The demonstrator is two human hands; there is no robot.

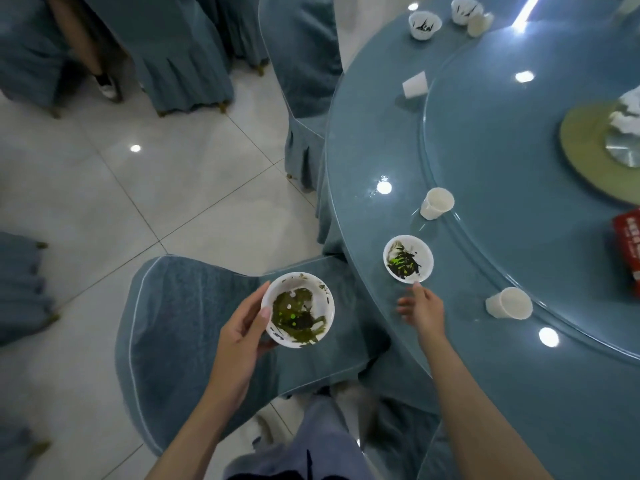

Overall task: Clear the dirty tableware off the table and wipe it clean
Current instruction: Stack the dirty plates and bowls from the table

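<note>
The left hand (242, 327) grips the held bowl (298, 310), thumb laid along its left rim and fingers curled underneath, and carries it off the counter (374, 140), over the seat of a blue-covered chair (180, 323). The right hand (424, 308) is stretched over the counter's near edge, holding nothing, its fingers loose and slightly blurred; the forefinger tip meets the near rim of the counter bowl (408, 259). That bowl stands upright on the outer ring of the counter, between the edge and the raised turntable (491, 133), just beyond the right hand and well apart from the left. The two hands are apart, with the corner of the chair and the counter's edge between them. Both bowls are small, round and white. The held bowl is smeared inside with olive-green sauce and bits of leaf, with splashes up its wall. The counter bowl holds a darker clump of green and black scraps against a mostly white wall. One white cup (437, 203) stands beyond the counter bowl, at the turntable's rim, and another (509, 303) stands to the right of the right hand. Two more soiled bowls (424, 25) sit near the counter's far edge. The counter is round, blue and glossy, with ceiling lights mirrored in it.
</note>
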